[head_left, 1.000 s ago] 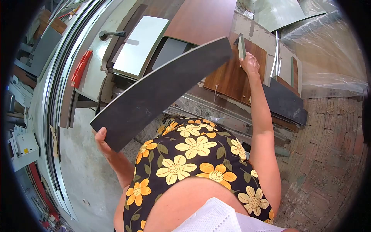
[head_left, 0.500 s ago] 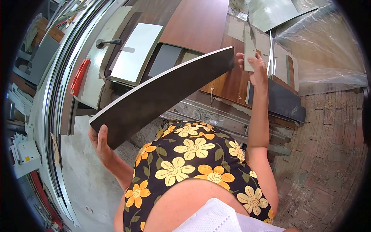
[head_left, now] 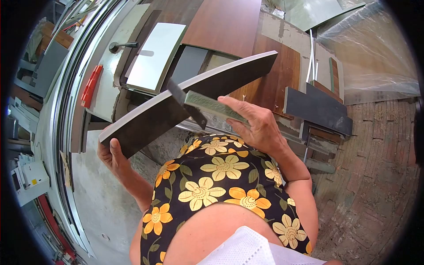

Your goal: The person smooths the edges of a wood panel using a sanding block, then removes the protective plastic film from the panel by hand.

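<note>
My left hand [head_left: 114,158] grips the lower left end of a long dark board [head_left: 154,130], thumb on its dark face. The board is tilted up to the right, its pale long edge facing up. In my right hand [head_left: 256,123] is a scraper-like tool [head_left: 212,106], made of a flat block handle with a greenish edge and a dark metal blade across its end. My fingers and thumb pinch the block from its right end. The blade overlaps the middle of the board's pale edge in this view.
Behind the board lie a white panel [head_left: 155,57], a grey panel [head_left: 191,62] and brown wood-look sheets [head_left: 225,26]. A red tool [head_left: 92,86] and a black-handled lever [head_left: 123,46] are at left. Dark boards [head_left: 316,108] and plastic sheeting [head_left: 375,48] are at right, above a brick floor [head_left: 366,190].
My right hand has come down and left with the tool, from beyond the board's far end to its middle. The board has shifted slightly right, still in my left hand.
</note>
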Demonstrator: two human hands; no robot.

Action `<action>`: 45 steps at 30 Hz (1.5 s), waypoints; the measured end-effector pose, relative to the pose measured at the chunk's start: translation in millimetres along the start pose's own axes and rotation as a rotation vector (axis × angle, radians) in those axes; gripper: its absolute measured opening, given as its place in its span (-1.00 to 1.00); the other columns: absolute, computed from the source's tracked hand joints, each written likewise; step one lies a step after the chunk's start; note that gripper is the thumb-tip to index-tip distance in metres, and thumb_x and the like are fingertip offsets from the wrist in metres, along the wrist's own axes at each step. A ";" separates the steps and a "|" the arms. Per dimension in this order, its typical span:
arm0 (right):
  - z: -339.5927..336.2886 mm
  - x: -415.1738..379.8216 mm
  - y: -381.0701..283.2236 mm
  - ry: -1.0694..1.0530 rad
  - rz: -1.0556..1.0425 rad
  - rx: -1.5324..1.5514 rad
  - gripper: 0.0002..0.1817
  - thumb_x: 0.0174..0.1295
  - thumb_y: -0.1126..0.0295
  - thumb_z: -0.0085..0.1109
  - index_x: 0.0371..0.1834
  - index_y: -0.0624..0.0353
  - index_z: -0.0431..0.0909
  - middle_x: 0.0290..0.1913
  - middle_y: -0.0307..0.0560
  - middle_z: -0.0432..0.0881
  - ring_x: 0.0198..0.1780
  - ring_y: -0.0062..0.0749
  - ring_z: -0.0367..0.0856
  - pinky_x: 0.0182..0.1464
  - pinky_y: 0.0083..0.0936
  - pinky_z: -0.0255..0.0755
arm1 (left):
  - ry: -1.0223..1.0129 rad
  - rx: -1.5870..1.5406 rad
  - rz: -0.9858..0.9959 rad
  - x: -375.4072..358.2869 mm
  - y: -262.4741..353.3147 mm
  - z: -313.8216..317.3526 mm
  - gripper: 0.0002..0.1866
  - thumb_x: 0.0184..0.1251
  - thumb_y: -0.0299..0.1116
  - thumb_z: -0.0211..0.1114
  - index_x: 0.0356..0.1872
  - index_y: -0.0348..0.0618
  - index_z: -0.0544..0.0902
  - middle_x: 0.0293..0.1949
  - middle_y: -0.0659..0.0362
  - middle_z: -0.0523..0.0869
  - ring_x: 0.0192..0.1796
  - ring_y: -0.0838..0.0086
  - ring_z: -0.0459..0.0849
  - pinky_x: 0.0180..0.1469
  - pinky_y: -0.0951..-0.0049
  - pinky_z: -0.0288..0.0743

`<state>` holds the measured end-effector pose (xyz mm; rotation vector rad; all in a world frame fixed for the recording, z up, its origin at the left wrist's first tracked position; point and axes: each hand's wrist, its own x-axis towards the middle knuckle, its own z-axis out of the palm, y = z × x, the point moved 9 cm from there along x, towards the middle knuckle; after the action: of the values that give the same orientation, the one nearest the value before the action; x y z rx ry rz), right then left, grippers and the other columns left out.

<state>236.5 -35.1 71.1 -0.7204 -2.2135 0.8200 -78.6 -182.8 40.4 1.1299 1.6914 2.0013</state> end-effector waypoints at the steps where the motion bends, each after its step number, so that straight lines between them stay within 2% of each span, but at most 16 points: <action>1: 2.3 -0.7 1.1 -0.026 0.030 -0.010 -0.49 0.12 0.46 0.29 0.20 0.04 0.47 -0.09 0.09 0.69 -0.21 -0.15 0.71 -0.16 -0.37 0.61 | 0.000 0.013 0.018 0.2 1.4 0.2 -0.52 0.26 -0.01 0.33 -0.07 -0.29 0.63 -0.25 0.15 0.70 -0.21 0.54 0.66 -0.15 0.56 0.54; 3: 3.9 -1.0 2.4 -0.076 0.090 -0.030 -0.50 0.12 0.46 0.29 0.18 0.05 0.48 -0.10 0.06 0.69 -0.20 -0.13 0.71 -0.16 -0.37 0.61 | -0.002 0.037 0.053 0.4 4.0 0.1 -0.47 0.24 0.04 0.35 -0.10 -0.31 0.64 -0.26 0.17 0.69 -0.21 0.56 0.63 -0.14 0.57 0.50; 6: -2.8 -0.7 5.5 -0.100 0.191 0.006 -0.54 0.15 0.52 0.23 0.17 0.15 0.49 -0.04 0.07 0.68 -0.12 -0.24 0.71 -0.02 -0.43 0.56 | -0.008 0.055 0.069 -0.7 6.2 1.1 -0.47 0.24 0.04 0.34 -0.09 -0.32 0.63 -0.25 0.17 0.67 -0.20 0.55 0.61 -0.12 0.54 0.47; 9: -8.5 -6.9 24.3 -0.104 0.274 0.045 -0.56 0.17 0.48 0.21 0.16 0.19 0.48 -0.12 0.04 0.69 -0.17 -0.36 0.71 -0.06 -0.49 0.55 | 0.006 0.087 0.085 -1.6 2.8 -3.6 -0.47 0.24 0.04 0.34 -0.09 -0.32 0.63 -0.22 0.17 0.66 -0.18 0.55 0.60 -0.11 0.53 0.47; 12: -21.3 -10.3 35.8 -0.097 0.331 -0.021 -0.54 0.15 0.43 0.25 0.16 0.10 0.47 -0.16 0.12 0.69 -0.25 -0.23 0.71 -0.11 -0.39 0.58 | -0.020 0.052 0.085 -0.3 0.6 -3.0 -0.47 0.24 0.03 0.34 -0.10 -0.32 0.62 -0.21 0.17 0.66 -0.17 0.54 0.59 -0.10 0.52 0.46; 15: -31.3 -16.8 59.0 -0.097 0.460 0.079 -0.55 0.16 0.38 0.26 0.16 0.13 0.49 -0.19 0.07 0.69 -0.26 -0.33 0.70 -0.10 -0.42 0.55 | -0.026 0.046 0.087 1.6 2.2 -0.6 -0.47 0.24 0.04 0.34 -0.09 -0.32 0.62 -0.21 0.17 0.66 -0.18 0.54 0.60 -0.11 0.53 0.47; 18: -45.8 -23.1 81.5 -0.017 0.469 0.034 -0.56 0.20 0.36 0.22 0.17 0.13 0.50 -0.22 0.01 0.70 -0.27 -0.41 0.68 -0.10 -0.46 0.53 | -0.034 0.063 0.088 3.2 2.2 0.4 -0.46 0.24 0.04 0.34 -0.08 -0.32 0.61 -0.21 0.16 0.66 -0.18 0.54 0.61 -0.13 0.54 0.49; 21: -58.2 -27.8 104.8 -0.008 0.489 0.009 -0.57 0.24 0.39 0.18 0.20 0.18 0.47 -0.30 -0.18 0.65 -0.33 -0.65 0.62 -0.25 -0.64 0.54 | -0.028 0.059 0.097 3.8 -2.3 -2.4 -0.45 0.24 0.05 0.34 -0.07 -0.32 0.61 -0.20 0.16 0.67 -0.18 0.53 0.62 -0.14 0.53 0.51; 22: -61.6 -31.1 113.0 -0.034 0.590 0.027 -0.57 0.26 0.38 0.17 0.21 0.15 0.47 -0.32 -0.19 0.64 -0.36 -0.66 0.60 -0.31 -0.66 0.53 | -0.018 0.056 0.090 3.7 -5.2 -4.5 -0.45 0.23 0.05 0.34 -0.07 -0.32 0.61 -0.20 0.16 0.67 -0.18 0.52 0.62 -0.14 0.53 0.51; 26: -83.5 -39.3 143.5 0.031 0.684 0.028 -0.57 0.27 0.37 0.14 0.22 0.15 0.48 -0.33 -0.20 0.63 -0.36 -0.66 0.59 -0.38 -0.65 0.49 | -0.004 0.043 0.068 3.2 -9.4 -6.9 -0.43 0.22 0.06 0.35 -0.06 -0.33 0.61 -0.20 0.15 0.67 -0.18 0.51 0.62 -0.13 0.52 0.51; 29: -99.0 -45.8 172.1 0.073 0.680 0.021 -0.58 0.25 0.35 0.15 0.19 0.15 0.51 -0.31 -0.15 0.67 -0.35 -0.60 0.64 -0.32 -0.60 0.54 | -0.014 0.048 0.068 3.3 -10.7 -7.6 -0.42 0.22 0.06 0.35 -0.06 -0.34 0.60 -0.20 0.14 0.67 -0.18 0.51 0.62 -0.13 0.52 0.51; 34: -122.5 -56.4 209.5 0.135 0.769 0.006 -0.57 0.27 0.27 0.12 0.20 0.10 0.51 -0.44 -0.20 0.65 -0.47 -0.66 0.56 -0.40 -0.64 0.48 | -0.030 0.053 0.083 3.9 -10.4 -7.3 -0.42 0.23 0.07 0.34 -0.06 -0.34 0.60 -0.20 0.14 0.66 -0.18 0.51 0.62 -0.13 0.51 0.51; 39: -151.9 -69.9 239.6 0.200 0.883 -0.198 -0.54 0.27 0.25 0.11 0.23 0.10 0.47 -0.47 -0.21 0.67 -0.53 -0.64 0.56 -0.47 -0.64 0.44 | -0.023 0.011 0.055 2.7 -14.0 -6.4 -0.45 0.26 0.05 0.32 -0.05 -0.32 0.59 -0.18 0.14 0.66 -0.16 0.50 0.62 -0.14 0.51 0.52; 42: -165.7 -71.9 236.7 0.302 0.916 -0.332 -0.53 0.28 0.28 0.10 0.26 0.15 0.43 -0.47 -0.18 0.67 -0.54 -0.65 0.57 -0.53 -0.63 0.43 | -0.026 -0.032 0.004 4.3 -16.8 -4.5 -0.50 0.32 -0.01 0.28 -0.03 -0.32 0.59 -0.17 0.13 0.66 -0.16 0.49 0.63 -0.15 0.50 0.54; 44: -166.7 -70.1 226.8 0.360 0.921 -0.340 -0.55 0.31 0.30 0.08 0.26 0.16 0.43 -0.46 -0.17 0.68 -0.53 -0.65 0.58 -0.54 -0.64 0.42 | 0.090 -0.044 -0.108 1.1 -29.6 -13.8 -0.53 0.34 -0.05 0.26 -0.02 -0.31 0.58 -0.18 0.12 0.67 -0.16 0.47 0.64 -0.15 0.50 0.56; 45: -161.5 -68.7 223.7 0.390 0.904 -0.250 -0.57 0.32 0.30 0.05 0.23 0.17 0.44 -0.46 -0.17 0.68 -0.53 -0.63 0.59 -0.53 -0.63 0.44 | 0.144 -0.049 -0.166 -1.9 -36.9 -18.5 -0.55 0.35 -0.07 0.25 -0.02 -0.31 0.58 -0.18 0.11 0.67 -0.16 0.47 0.65 -0.15 0.49 0.56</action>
<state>456.0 120.7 -20.4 -1.8928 -1.5999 0.7092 -100.2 -187.0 5.4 0.8183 1.7316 2.0496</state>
